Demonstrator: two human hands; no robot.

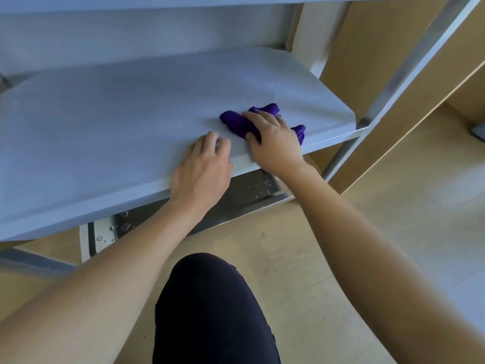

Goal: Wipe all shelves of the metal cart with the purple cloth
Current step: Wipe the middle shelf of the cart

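The right hand (273,143) gripped the purple cloth (236,122). Its fingers were curled over the bunched fabric and the thumb was closed against the near side. Folds of cloth protruded beyond the fingertips and past the outer side of the palm. The cloth lay pressed on the middle shelf (105,122) of the metal cart, directly under the grip, close to the shelf's front edge and near the right-hand upright (409,74). Bunching probably gave a thicker pad and firmer pressure.

The left hand (202,166) rested just beside the grip, on its inner side. Its fingers were loosely bent on the shelf surface and held nothing. It apparently steadied the cart and the crouched body.

Below the grip, the lower shelf (246,193) carried water droplets (262,187), so that shelf was judged not yet wiped. The upper shelf (131,3) ran above.
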